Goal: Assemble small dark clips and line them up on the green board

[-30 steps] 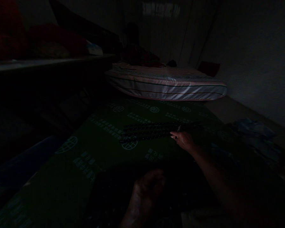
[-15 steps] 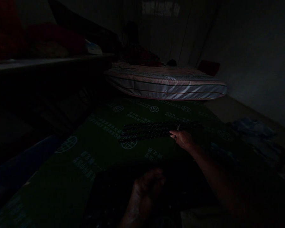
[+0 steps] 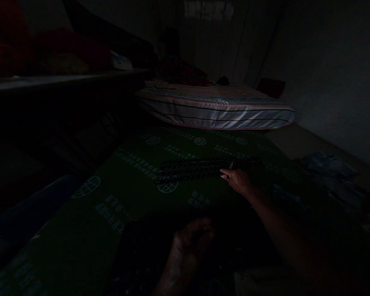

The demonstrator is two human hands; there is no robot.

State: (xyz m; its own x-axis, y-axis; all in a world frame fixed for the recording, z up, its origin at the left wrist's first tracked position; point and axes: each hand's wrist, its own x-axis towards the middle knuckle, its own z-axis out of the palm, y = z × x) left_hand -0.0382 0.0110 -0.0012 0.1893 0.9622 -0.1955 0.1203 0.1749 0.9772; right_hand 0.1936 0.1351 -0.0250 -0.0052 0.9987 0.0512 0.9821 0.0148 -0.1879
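The room is very dark. On a green printed sheet point(image 3: 126, 218) lie several long, thin dark strips point(image 3: 185, 169) with pale specks, side by side; I cannot make out their kind. My right hand point(image 3: 237, 180) reaches in from the right, thumb and fingers pinched at the nearest strip. Just beyond its fingers stands a small pale clip-like piece point(image 3: 231, 165). Close to me, my left hand point(image 3: 193, 238) is bent to the right with curled fingers, over dark material point(image 3: 144, 246) with pale specks. Shadow hides whatever those fingers hold, if anything.
A mattress with a striped cover point(image 3: 216, 113) lies beyond the sheet. To the left runs a shelf-like surface point(image 3: 64, 80) bearing several objects. Crumpled cloth point(image 3: 329, 168) lies at the right, near a pale wall point(image 3: 336, 82).
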